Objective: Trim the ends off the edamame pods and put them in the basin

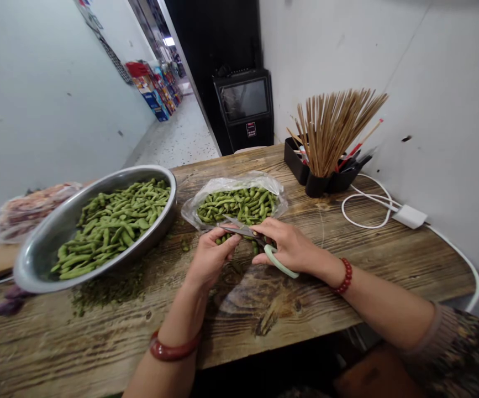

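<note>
My right hand (pixel 291 246) is closed around scissors (pixel 283 264) with pale green handles, their blades pointing left over the near edge of a clear plastic bag (pixel 193 213). Thumb and fingers of my left hand (pixel 210 257) pinch together at the blade tips, on what looks like a green edamame pod (pixel 221 239), mostly covered by the fingers. Edamame pods (pixel 243 203) fill the opened bag just beyond both hands. To the left, a large metal basin (pixel 168 218) holds a heap of more pods (pixel 119 221).
Trimmed green bits (pixel 110 290) lie on the wooden table (pixel 264 326) below the basin. A black holder (pixel 295 163) with many thin sticks (pixel 334 130) stands at the back right, near a white cable and adapter (pixel 409 216). Another filled plastic bag (pixel 36 210) sits behind the basin.
</note>
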A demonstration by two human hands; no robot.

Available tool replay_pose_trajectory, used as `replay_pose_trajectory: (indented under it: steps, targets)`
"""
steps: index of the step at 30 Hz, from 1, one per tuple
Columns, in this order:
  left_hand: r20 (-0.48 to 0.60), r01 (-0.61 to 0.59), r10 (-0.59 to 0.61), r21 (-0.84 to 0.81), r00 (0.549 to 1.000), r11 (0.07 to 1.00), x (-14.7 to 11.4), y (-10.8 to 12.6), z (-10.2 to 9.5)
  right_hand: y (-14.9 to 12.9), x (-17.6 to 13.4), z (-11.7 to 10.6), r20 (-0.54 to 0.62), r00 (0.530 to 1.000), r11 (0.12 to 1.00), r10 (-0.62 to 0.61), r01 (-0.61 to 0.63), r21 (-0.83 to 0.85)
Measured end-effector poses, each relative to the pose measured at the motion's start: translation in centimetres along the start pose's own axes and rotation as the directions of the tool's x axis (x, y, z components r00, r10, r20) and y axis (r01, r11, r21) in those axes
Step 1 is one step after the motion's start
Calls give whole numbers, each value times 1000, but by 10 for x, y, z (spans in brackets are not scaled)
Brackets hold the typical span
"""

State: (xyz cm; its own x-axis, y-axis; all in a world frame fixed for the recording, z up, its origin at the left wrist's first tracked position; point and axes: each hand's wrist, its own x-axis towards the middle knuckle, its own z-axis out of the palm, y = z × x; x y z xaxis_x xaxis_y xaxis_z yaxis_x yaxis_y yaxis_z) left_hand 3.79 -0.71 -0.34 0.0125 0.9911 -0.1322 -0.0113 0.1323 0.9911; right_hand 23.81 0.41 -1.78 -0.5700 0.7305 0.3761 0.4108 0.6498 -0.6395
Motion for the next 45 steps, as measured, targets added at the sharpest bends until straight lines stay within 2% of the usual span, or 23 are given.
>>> replay_pose_trajectory:
  steps: [14,23,27,31,35,39,45]
  targets:
    - [-8,-125,128,134,992,983,3,-4,-5,2,-1,-1,-9,1000,1000,-15,15,-6]
    - [19,-167,167,205,986,964,6,-5,-9,-1,-1,-1,5,1000,1000,7,-7,1]
    - [1,-179,185,249,983,952,6,-4,-8,0,0,-4,-30,999,1000,21,-21,11]
    - [-15,-96,98,68,995,993,5,-1,-6,5,2,-2,-100,994,999,49,-47,22]
    - [18,-48,51,-129,999,990,4,2,-5,7,2,0,-135,989,998,55,-52,25]
    - [29,-36,42,-185,999,982,3,4,-6,5,1,-1,-109,993,999,31,-31,8]
    - [34,-31,38,-184,999,982,3,2,-6,-1,0,-3,-43,999,999,-1,-1,-38]
